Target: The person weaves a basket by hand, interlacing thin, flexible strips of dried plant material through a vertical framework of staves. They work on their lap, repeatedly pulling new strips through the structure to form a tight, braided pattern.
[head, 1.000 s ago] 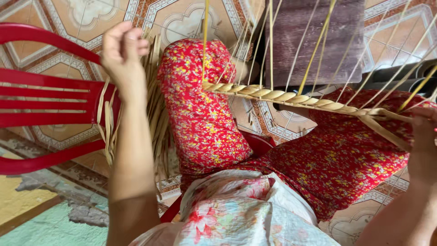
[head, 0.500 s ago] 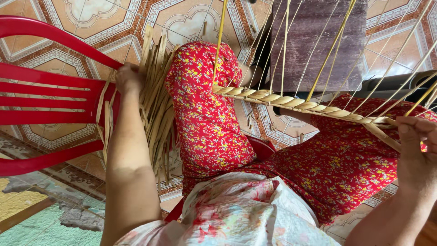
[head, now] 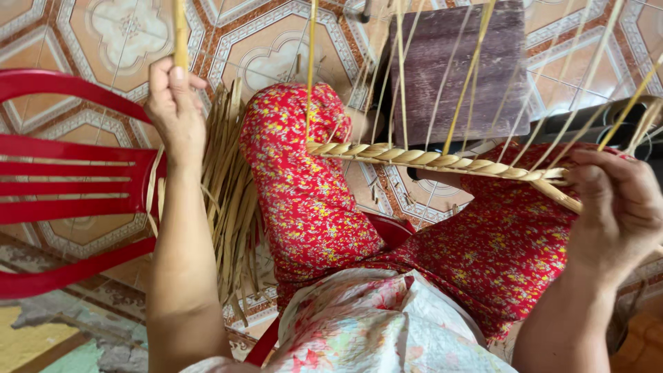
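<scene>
Seated over a patterned tile floor beside a red plastic chair, a weaver in red floral trousers works. A bundle of dried straw strips waits at the knee. The braided straw edge looks barely begun. Right hand grips its end; left hand pinches a single yellow strip aloft.

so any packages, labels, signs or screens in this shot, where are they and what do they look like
None in view: no package, label, sign or screen.
What is there: the left hand pinches a pale yellow reed strip.
The right hand grips the end of a braided straw edge.
A bundle of dry strips hangs beside a red plastic chair on the patterned tile floor.
</scene>
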